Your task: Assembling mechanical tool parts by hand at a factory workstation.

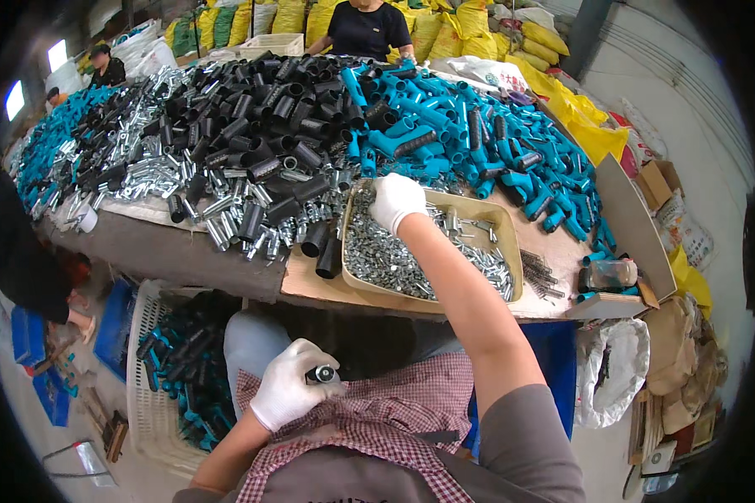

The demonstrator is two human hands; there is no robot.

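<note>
My left hand (298,387), in a white glove, is closed around a black tube (321,374) in front of my apron. The tube's end faces up and shows a round metal piece inside a dark ring. My right hand (397,202), also gloved in white, reaches over the far left part of a cream tray (425,298). Its fingers curl down among the small parts, and whatever they grip is hidden. Small metal parts (386,251) fill the tray's left side, with longer silver pins (488,267) along the right.
Black tubes (260,126), teal handles (428,113) and silver metal sleeves (147,172) are heaped across the table. Springs (541,272) and a clear jar (610,274) are right of the tray. A white crate (147,369) stands beside my left leg. Another person (367,29) is across the table.
</note>
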